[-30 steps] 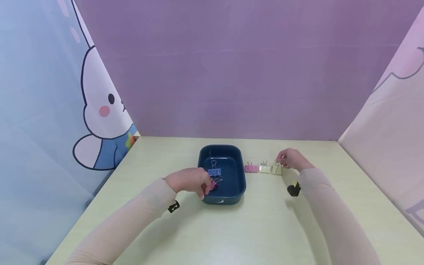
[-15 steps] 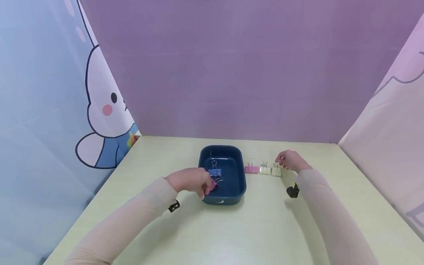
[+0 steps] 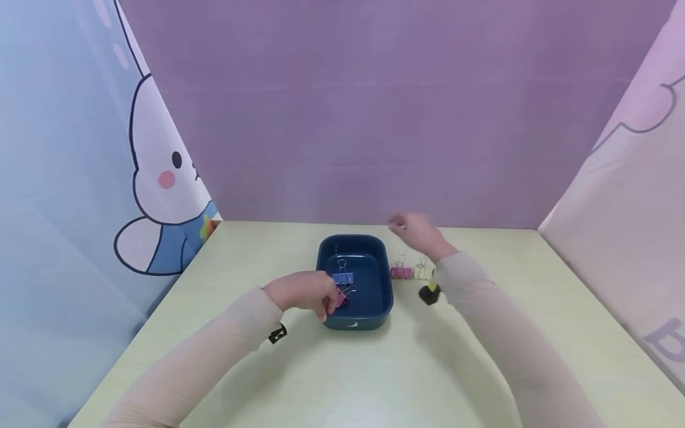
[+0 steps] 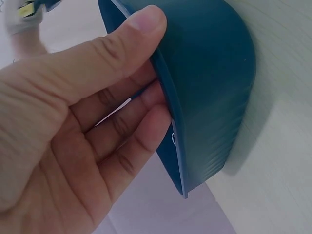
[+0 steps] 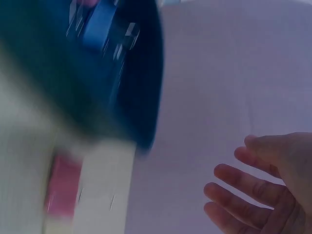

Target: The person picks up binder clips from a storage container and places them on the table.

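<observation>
My left hand (image 3: 304,292) pinches the near left rim of a dark blue plastic bin (image 3: 355,322); in the left wrist view the thumb lies outside its wall (image 4: 209,73) and the fingers inside. A blue binder clip (image 3: 343,278) and a pinkish-red binder clip (image 3: 341,298) lie in the bin. My right hand (image 3: 420,233), blurred, hovers beyond the bin's right side, fingers loosely spread and holding nothing in the right wrist view. Below it on the table stand a pink binder clip (image 3: 402,273) and a pale yellow one (image 3: 421,272). The yellow-green clip is hidden behind my right forearm.
The pale wooden table (image 3: 342,380) extends on all sides of the bin. A purple cloth backdrop (image 3: 374,119) rises at its far edge, and printed curtains (image 3: 64,238) flank it. A dark wrist camera (image 3: 430,293) hangs beneath the right sleeve.
My right hand has left the yellow-green clip at the row's right end and swung left and away over the clips. My left hand stays on the bin's rim.
</observation>
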Demonstrator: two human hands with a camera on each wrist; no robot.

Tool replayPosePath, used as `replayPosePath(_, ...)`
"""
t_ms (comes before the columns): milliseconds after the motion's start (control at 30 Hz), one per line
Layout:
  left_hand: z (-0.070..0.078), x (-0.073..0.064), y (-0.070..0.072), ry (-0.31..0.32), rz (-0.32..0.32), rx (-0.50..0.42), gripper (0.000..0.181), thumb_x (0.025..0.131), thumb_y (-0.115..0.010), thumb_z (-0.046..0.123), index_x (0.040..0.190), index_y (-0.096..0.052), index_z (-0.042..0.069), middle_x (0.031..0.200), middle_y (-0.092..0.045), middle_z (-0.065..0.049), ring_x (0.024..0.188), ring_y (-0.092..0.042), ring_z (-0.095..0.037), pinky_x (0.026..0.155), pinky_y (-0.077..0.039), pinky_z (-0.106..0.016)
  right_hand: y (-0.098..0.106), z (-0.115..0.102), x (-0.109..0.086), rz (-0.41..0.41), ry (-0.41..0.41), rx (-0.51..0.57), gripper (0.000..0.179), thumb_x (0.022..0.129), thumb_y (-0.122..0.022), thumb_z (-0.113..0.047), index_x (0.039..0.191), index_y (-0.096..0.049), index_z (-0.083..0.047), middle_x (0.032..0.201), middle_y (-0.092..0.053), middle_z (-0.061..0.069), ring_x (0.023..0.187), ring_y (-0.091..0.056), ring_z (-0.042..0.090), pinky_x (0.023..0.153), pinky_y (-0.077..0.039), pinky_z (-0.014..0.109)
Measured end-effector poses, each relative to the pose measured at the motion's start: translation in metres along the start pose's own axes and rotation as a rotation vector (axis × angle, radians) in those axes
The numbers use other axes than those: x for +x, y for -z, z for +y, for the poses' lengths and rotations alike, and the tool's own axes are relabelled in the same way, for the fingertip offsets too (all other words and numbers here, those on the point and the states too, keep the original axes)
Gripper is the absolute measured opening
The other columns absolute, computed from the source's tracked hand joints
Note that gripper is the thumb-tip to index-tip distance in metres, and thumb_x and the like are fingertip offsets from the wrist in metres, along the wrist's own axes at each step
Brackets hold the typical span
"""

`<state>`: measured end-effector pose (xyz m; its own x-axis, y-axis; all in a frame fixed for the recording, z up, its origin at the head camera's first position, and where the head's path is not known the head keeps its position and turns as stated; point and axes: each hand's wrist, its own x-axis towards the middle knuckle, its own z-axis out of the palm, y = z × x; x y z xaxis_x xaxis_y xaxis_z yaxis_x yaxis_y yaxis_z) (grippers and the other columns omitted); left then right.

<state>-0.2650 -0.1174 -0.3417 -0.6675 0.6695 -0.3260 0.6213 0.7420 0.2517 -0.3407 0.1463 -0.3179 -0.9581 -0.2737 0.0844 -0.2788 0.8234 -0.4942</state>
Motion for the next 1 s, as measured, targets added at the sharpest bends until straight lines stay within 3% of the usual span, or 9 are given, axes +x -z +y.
replayPosePath(133,-0.003,-0.001,0.0,-0.007,-0.005,0.006,0.01,0.077,-0.081,0.013,0.079,-0.073,0.019,0.081,-0.066,0.012,0.075,-0.058,-0.007,0.074,-0.052,-0.021,-0.025,-0.051,0.012,-0.078,0.026,0.082,0.028,0.1,-0.054,-0.022,0.118,-0.063,-0.003,0.111,-0.067,0.017,0.098,-0.066,0.029,0.084,-0.055,0.039)
replayPosePath(267,-0.006,0.001,0.0,-0.034,0.005,0.016,0.011,0.077,-0.082,0.013,0.077,-0.073,0.019,0.076,-0.065,0.012,0.072,-0.058,-0.006,0.073,-0.051,-0.021,-0.053,-0.074,0.018,-0.223,-0.008,0.039,0.021,0.097,-0.059,-0.017,0.099,-0.068,0.001,0.086,-0.069,0.015,0.072,-0.069,0.023,0.065,-0.057,0.029)
replayPosePath(400,-0.007,0.004,-0.002,-0.064,0.018,0.033,0.012,0.077,-0.082,0.013,0.077,-0.072,0.02,0.076,-0.064,0.013,0.072,-0.057,-0.004,0.073,-0.051,-0.02,-0.073,-0.076,0.02,-0.339,-0.103,-0.056,0.019,0.094,-0.064,-0.014,0.089,-0.072,0.002,0.072,-0.068,0.009,0.063,-0.069,0.017,0.058,-0.056,0.024)
replayPosePath(567,-0.005,0.006,-0.002,-0.078,0.022,0.042,0.013,0.076,-0.083,0.014,0.075,-0.071,0.021,0.076,-0.064,0.013,0.073,-0.058,-0.004,0.073,-0.051,-0.02,-0.082,-0.074,0.018,-0.419,-0.187,0.051,0.013,0.091,-0.066,-0.007,0.093,-0.073,0.003,0.079,-0.071,0.012,0.07,-0.072,0.021,0.062,-0.058,0.027)
replayPosePath(633,-0.004,0.007,-0.001,-0.069,0.021,0.042,0.014,0.076,-0.083,0.015,0.075,-0.071,0.021,0.076,-0.064,0.013,0.073,-0.057,-0.005,0.073,-0.051,-0.02,-0.084,-0.074,0.018,-0.425,-0.19,0.083,0.011,0.09,-0.066,-0.004,0.093,-0.073,0.004,0.082,-0.071,0.014,0.071,-0.072,0.023,0.064,-0.058,0.028)
replayPosePath(867,-0.004,0.005,0.0,-0.06,0.027,0.034,0.014,0.075,-0.083,0.014,0.075,-0.071,0.021,0.077,-0.065,0.012,0.073,-0.058,-0.005,0.072,-0.051,-0.02,-0.088,-0.073,0.019,-0.383,-0.146,0.047,0.009,0.09,-0.065,-0.001,0.09,-0.074,0.001,0.079,-0.069,0.01,0.066,-0.071,0.018,0.061,-0.057,0.025)
replayPosePath(1000,-0.004,0.005,-0.001,-0.066,0.028,0.027,0.013,0.076,-0.082,0.013,0.075,-0.071,0.02,0.076,-0.065,0.013,0.072,-0.058,-0.004,0.071,-0.051,-0.021,-0.071,-0.066,0.016,-0.385,-0.076,0.042,0.009,0.09,-0.064,-0.001,0.091,-0.072,0.003,0.08,-0.071,0.01,0.066,-0.07,0.015,0.061,-0.057,0.024)
